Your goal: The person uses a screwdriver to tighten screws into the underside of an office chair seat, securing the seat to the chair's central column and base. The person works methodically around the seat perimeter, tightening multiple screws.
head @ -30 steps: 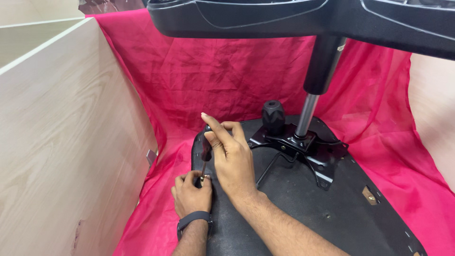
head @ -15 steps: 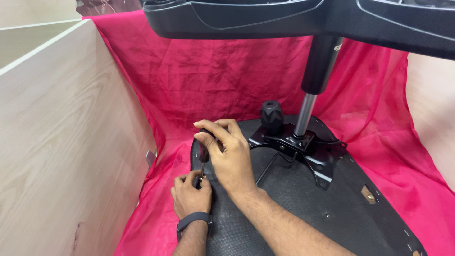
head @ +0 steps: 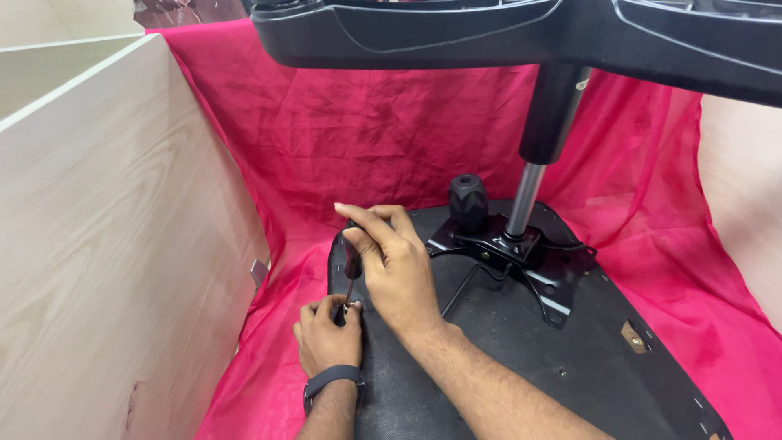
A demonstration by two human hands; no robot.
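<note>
An upturned black chair seat [head: 521, 350] lies on a pink cloth. My right hand [head: 395, 269] grips the dark handle of a screwdriver [head: 351, 269] held upright over the seat's left edge. Just below it, my left hand [head: 328, 336], a dark band on its wrist, pinches the screwdriver's thin shaft near the tip, against the seat rim. What the tip rests on is hidden by my fingers.
A black metal mechanism plate [head: 521, 257] with a round knob [head: 467, 201] and a gas-lift column [head: 538, 155] rises from the seat to the black star base [head: 505, 37] overhead. A pale wooden panel [head: 106, 244] stands at the left, another at the right [head: 745, 187].
My right hand's fingers have curled from outstretched to closed around the screwdriver handle. The left hand has stayed at the tip.
</note>
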